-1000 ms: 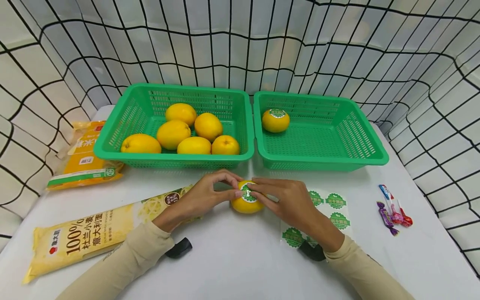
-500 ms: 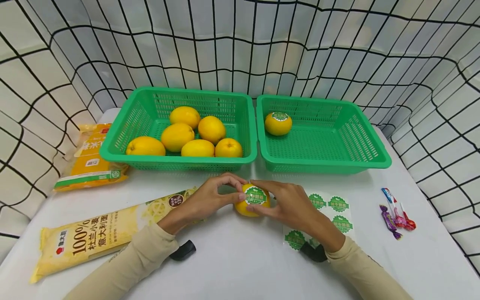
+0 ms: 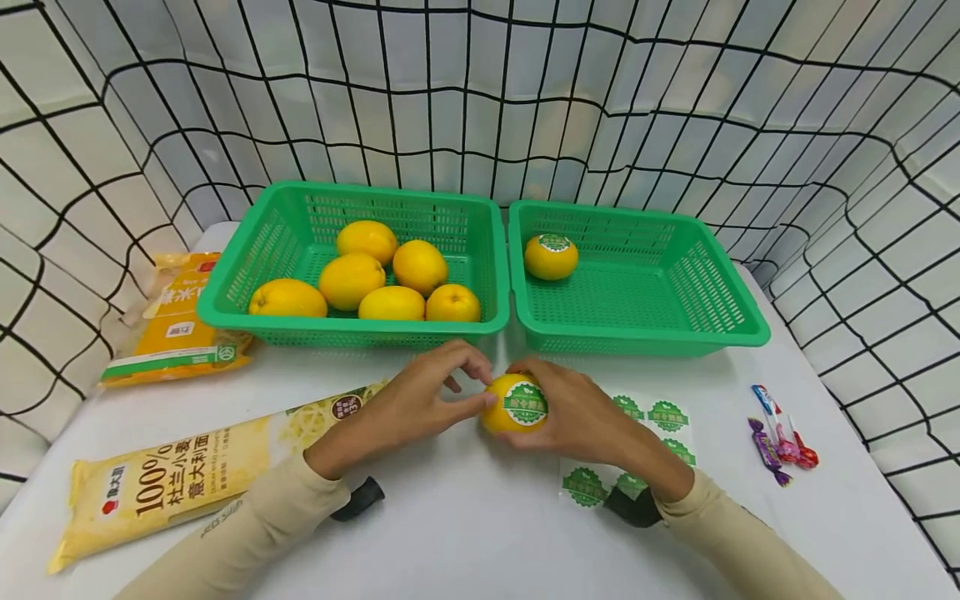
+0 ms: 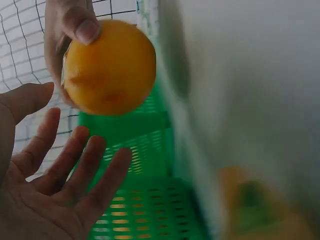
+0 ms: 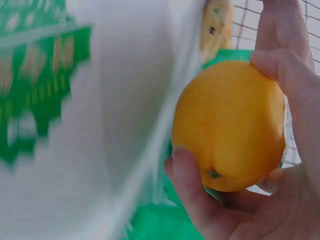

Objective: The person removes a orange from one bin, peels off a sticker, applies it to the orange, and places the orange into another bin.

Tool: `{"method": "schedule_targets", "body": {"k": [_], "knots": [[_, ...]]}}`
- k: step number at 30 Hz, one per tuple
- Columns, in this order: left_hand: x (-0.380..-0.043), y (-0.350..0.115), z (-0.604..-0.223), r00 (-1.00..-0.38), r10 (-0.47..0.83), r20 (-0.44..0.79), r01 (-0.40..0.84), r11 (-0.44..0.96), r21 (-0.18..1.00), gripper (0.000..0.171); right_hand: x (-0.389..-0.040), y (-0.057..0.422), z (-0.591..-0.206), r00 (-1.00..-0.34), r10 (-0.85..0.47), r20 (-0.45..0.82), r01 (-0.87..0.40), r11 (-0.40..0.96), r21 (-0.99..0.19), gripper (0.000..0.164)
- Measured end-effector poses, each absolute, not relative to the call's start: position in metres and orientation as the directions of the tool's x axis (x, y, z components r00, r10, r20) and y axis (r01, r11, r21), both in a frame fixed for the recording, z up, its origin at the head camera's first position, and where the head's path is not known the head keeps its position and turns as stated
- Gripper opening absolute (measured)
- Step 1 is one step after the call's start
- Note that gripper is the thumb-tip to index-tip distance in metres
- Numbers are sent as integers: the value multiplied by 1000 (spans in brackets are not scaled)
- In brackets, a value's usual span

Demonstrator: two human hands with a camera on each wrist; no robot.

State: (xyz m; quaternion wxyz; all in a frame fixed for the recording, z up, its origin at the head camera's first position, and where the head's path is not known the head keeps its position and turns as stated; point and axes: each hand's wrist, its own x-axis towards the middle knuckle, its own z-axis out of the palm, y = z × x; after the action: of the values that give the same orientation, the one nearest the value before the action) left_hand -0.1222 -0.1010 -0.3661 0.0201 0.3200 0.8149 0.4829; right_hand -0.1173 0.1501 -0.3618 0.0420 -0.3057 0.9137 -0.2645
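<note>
My right hand grips an orange over the middle of the white table, thumb on its near side and fingers round the far side. A round green-and-white sticker on the orange faces up toward the head camera. To its left is my left hand, thumb and fingertips close by the fruit. In the left wrist view the fingers of this hand are spread and apart from the orange. The right wrist view shows the fruit's stem end beside the right thumb.
Several oranges lie in the left green basket; one stickered orange sits in the right basket. Under the right forearm lies a sticker sheet. Pasta pack and orange bag are left, sweets right.
Both hands were at the sticker on the orange. The left fingers have come away, the right hand has closed round the fruit, and the sticker has turned to the right.
</note>
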Motion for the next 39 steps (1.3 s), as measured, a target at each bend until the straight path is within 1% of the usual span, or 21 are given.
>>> {"method": "schedule_targets", "body": {"k": [3,6,9,12,15,18,20,24,28,30,34,39], "knots": [[-128,-94,-348,-740,564,367,624,372,687,21,-114,165,-351,-801,-593,78,-537,655,-532,66],[-146,-84,-330,-697,565,442,704,420,573,29,-117,178,-338,-775,-630,51,-554,638,-535,69],[-169,-73,-315,-698,573,430,708,461,535,40,-122,192,-324,-755,-656,11,-560,635,-533,72],[-193,-63,-300,-723,597,348,666,470,578,49,-128,203,-310,-756,-654,-21,-542,643,-541,72],[-216,-52,-289,-749,613,252,595,454,663,51,-136,214,-297,-761,-649,-25,-527,640,-560,70],[-237,-40,-283,-759,620,201,543,431,721,51,-148,224,-287,-762,-647,1,-526,618,-584,67],[-247,-33,-281,-765,617,183,521,427,740,52,-158,231,-280,-767,-642,21,-530,614,-585,65],[-262,-25,-285,-787,603,130,478,463,747,56,-180,245,-265,-810,-585,33,-510,676,-532,64],[-276,-27,-295,-811,583,35,440,571,693,61,-210,257,-253,-863,-505,10,-454,768,-451,70],[-282,-30,-298,-816,579,2,429,603,672,63,-225,262,-247,-881,-473,-10,-425,802,-420,75],[-289,-35,-301,-813,582,-18,415,602,682,63,-253,268,-242,-900,-430,-68,-370,839,-400,78],[-291,-36,-303,-812,583,-31,405,601,689,61,-283,270,-257,-907,-398,-140,-317,861,-397,77]]}}
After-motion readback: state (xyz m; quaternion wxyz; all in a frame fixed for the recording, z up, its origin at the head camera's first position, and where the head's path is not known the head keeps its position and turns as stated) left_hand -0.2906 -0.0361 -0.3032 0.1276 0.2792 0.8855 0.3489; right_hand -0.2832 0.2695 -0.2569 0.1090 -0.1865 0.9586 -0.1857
